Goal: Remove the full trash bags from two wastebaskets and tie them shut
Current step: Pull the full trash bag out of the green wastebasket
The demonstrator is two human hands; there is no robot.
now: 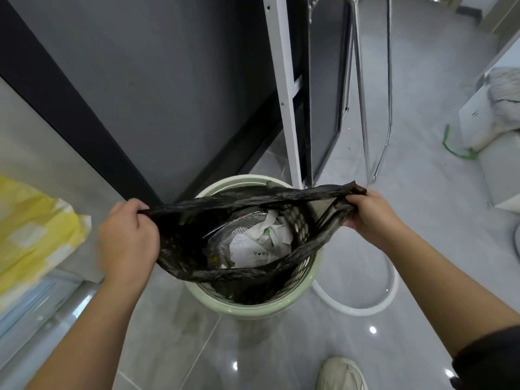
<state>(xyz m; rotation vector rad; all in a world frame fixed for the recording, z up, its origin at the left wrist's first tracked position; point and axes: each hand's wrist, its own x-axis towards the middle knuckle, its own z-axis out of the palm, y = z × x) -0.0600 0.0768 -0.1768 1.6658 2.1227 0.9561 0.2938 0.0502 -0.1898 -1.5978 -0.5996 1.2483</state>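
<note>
A black trash bag point(185, 249) sits in a pale green perforated wastebasket point(253, 305) on the grey tiled floor. Its mouth is stretched wide between my hands. White crumpled paper and a foil-like wrapper point(261, 243) show inside. My left hand point(126, 240) is closed on the bag's left edge. The bag's right edge, bunched into a handle, is gripped by my right hand point(371, 215). The bag's lower part is still inside the basket.
A dark panel and a white frame leg point(284, 88) stand right behind the basket. Chrome chair legs point(374, 108) are to the right. A white ring base point(363, 305) lies on the floor beside the basket. A yellow bag point(33, 229) is at left, my shoe point(340, 375) below.
</note>
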